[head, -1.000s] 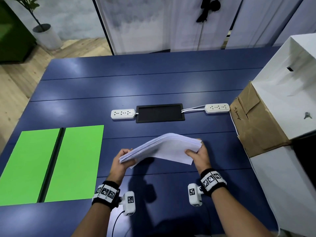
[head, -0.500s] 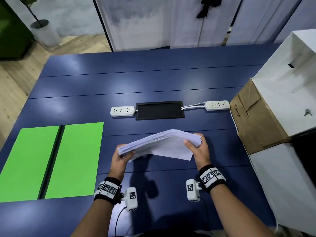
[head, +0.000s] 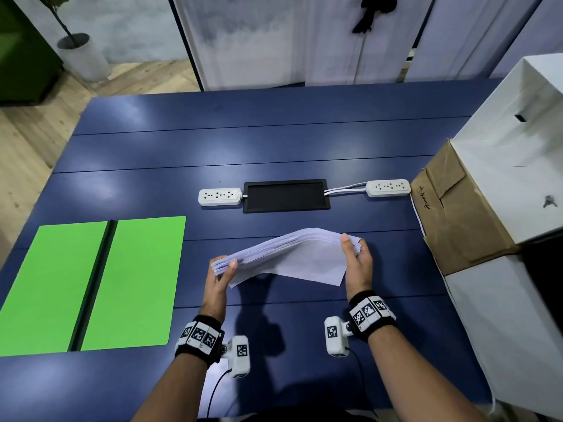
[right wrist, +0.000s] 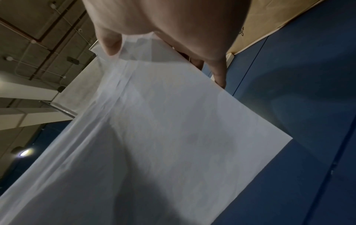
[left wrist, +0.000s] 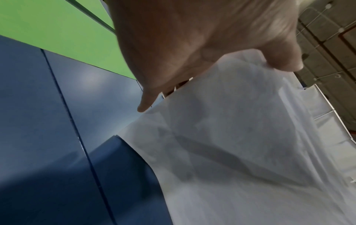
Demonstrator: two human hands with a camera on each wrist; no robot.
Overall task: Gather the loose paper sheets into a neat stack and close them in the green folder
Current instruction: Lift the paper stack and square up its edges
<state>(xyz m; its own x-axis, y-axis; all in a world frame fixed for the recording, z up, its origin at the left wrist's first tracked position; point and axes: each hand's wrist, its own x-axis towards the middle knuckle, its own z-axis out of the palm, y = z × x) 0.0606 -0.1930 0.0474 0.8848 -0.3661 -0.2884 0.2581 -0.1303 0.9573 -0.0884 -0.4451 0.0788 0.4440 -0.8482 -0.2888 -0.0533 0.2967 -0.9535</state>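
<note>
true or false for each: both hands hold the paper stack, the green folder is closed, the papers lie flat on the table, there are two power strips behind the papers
1. Both hands hold the paper stack: true; the left hand and right hand each grip one end.
2. The green folder is closed: false; it lies open on the table.
3. The papers lie flat on the table: false; they are held up, sagging.
4. Two power strips sit behind the papers: true; one left, one right.

Between the hands, a white paper sheet stack [head: 289, 257]; left of them, a bright green open folder [head: 91, 284], black-spined, on the navy-blue plank surface [head: 274, 141].
</note>
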